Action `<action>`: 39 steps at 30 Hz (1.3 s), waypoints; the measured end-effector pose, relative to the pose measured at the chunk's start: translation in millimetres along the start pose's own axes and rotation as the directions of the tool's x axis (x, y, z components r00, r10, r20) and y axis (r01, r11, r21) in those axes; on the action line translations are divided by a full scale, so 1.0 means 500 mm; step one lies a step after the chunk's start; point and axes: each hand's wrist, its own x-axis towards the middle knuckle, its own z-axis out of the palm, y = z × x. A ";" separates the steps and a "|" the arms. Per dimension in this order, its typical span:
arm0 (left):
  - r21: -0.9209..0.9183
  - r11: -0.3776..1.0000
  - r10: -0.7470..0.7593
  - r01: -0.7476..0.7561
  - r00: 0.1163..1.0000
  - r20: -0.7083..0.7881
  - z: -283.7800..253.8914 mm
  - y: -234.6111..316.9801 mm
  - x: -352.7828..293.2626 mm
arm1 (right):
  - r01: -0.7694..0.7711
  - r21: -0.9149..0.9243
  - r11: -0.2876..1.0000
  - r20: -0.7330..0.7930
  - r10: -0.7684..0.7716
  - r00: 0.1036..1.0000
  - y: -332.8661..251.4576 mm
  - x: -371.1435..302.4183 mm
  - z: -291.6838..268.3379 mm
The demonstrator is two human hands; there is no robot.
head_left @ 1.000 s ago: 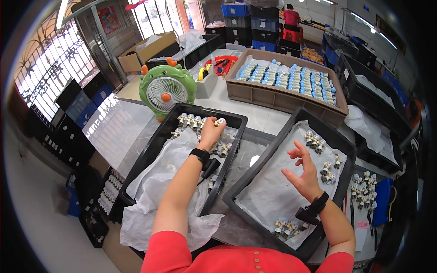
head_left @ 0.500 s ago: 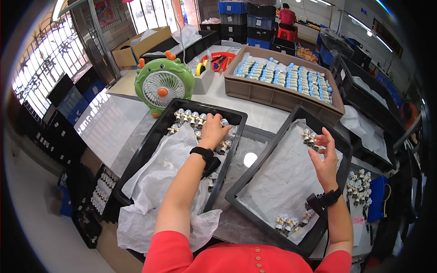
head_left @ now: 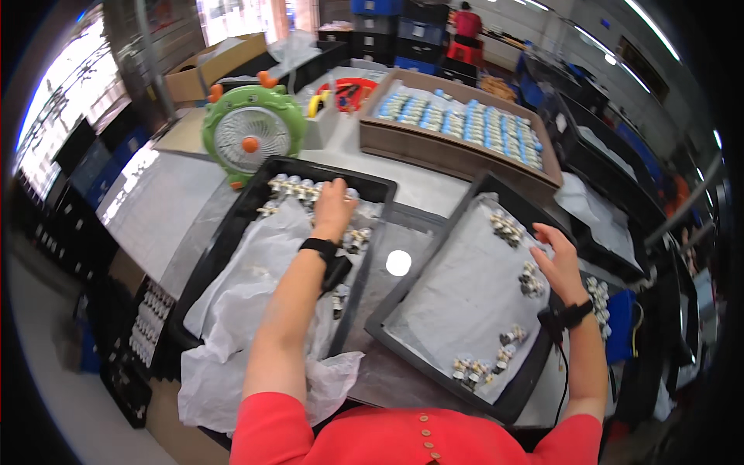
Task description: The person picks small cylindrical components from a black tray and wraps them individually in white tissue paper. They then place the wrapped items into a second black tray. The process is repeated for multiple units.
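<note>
My left hand (head_left: 333, 208) reaches into the far end of the left black tray (head_left: 203, 288). Its fingers are bunched on the small white-headed figurines (head_left: 296, 188) lined up there; the fingertips are partly hidden, but they look closed on a figurine. Beneath that arm, crumpled white paper (head_left: 256, 287) covers much of this tray. My right hand (head_left: 559, 267) hovers by the right side of the other black tray (head_left: 415, 306), fingers and thumb apart, with nothing in them. Near it, small clusters of figurines (head_left: 507, 229) lie on the paper lining, with more at the tray's near end.
Beyond the trays stand a green animal-shaped fan (head_left: 254, 132) and a brown crate (head_left: 434, 155) of blue-and-white pieces. More figurines (head_left: 598, 298) and a blue pouch (head_left: 621, 329) lie at the right. Stacked bins and a seated person in red (head_left: 467, 25) are farther back.
The whole view has shifted slightly. My right hand has moved right relative to its tray, uncovering another figurine cluster. My left hand stays at the far end of the left tray.
</note>
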 end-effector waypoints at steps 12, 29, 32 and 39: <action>-0.172 0.973 0.145 -0.152 0.988 -0.053 -0.074 0.137 -0.042 | 0.036 -0.513 0.857 0.688 0.387 0.614 0.195 0.036 0.073; -0.649 0.338 0.108 0.681 0.657 0.746 -0.189 0.324 -0.251 | 0.022 0.261 0.965 0.260 -0.092 0.961 -0.132 0.022 0.087; -0.617 0.085 0.189 0.782 0.595 0.781 -0.191 0.324 -0.277 | 0.137 0.427 0.894 0.146 -0.218 0.965 -0.199 -0.011 0.092; -0.635 -0.048 0.219 0.771 0.628 0.747 -0.190 0.317 -0.316 | 0.242 0.489 0.838 0.096 -0.328 0.940 -0.212 -0.037 0.137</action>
